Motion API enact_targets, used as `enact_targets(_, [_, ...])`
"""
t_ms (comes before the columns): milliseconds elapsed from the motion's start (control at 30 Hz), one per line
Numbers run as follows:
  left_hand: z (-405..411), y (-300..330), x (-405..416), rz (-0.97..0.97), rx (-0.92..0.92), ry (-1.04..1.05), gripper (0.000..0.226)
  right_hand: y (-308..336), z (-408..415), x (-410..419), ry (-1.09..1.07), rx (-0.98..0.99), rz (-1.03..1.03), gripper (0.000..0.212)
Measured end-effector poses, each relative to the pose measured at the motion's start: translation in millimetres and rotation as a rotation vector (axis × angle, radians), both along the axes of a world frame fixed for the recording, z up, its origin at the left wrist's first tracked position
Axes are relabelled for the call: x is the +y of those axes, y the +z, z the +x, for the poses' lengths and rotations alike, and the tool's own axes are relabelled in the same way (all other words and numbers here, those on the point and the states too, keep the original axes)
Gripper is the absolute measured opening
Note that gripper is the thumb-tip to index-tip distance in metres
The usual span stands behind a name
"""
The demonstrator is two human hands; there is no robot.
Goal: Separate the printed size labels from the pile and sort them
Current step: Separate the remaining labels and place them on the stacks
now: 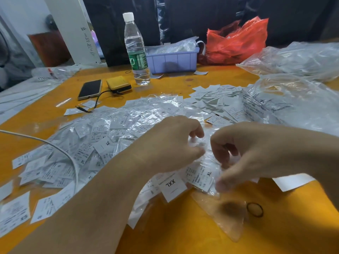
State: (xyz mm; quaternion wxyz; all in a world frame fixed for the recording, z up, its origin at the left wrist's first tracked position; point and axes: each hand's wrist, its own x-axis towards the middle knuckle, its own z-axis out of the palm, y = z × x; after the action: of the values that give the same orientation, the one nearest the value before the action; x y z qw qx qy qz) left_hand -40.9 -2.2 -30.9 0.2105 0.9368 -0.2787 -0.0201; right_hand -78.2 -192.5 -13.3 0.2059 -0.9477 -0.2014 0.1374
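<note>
A wide pile of white printed size labels (95, 143), many in clear plastic sleeves, covers the middle of the orange table (183, 231). Labels marked XL, XS and one marked XXL (171, 186) are readable. My left hand (170, 143) hovers over the pile's right part with curled fingers pinching a clear sleeve of labels (200, 173). My right hand (244, 153) is close beside it, fingers and thumb curled onto the same sleeve. A second heap of loose labels (214, 99) lies farther back on the right.
A water bottle (136, 50), a phone (90, 89) cabled to a yellow power bank (119, 84), a lilac tray (172, 59), a red bag (236, 41) and clear bags (293, 99) stand behind. A white cable (55, 149) crosses the pile. A black rubber band (255, 209) lies near my right hand.
</note>
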Motion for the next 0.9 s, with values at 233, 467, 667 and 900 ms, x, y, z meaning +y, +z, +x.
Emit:
enact_targets(233, [1.8, -1.7, 0.8, 0.037, 0.006, 0.022, 0.025, -1.2, 0.2, 2.6, -0.019, -0.031, -0.046, 0.029])
enact_targets(467, [2.7, 1.4, 3.5, 0.066, -0.011, 0.051, 0.033, 1.4, 0.7, 1.0, 0.036, -0.026, -0.065, 0.014])
enact_targets(667, [5.3, 4.2, 2.7, 0.068, -0.025, 0.098, 0.030, 10.0, 8.5, -15.5, -0.106, -0.111, 0.267, 0.009])
enact_targets(900, [-1.2, 5.9, -3.5, -0.337, 0.034, 0.041, 0.023, 2.4, 17.5, -15.9, -0.226, -0.251, 0.624, 0.022])
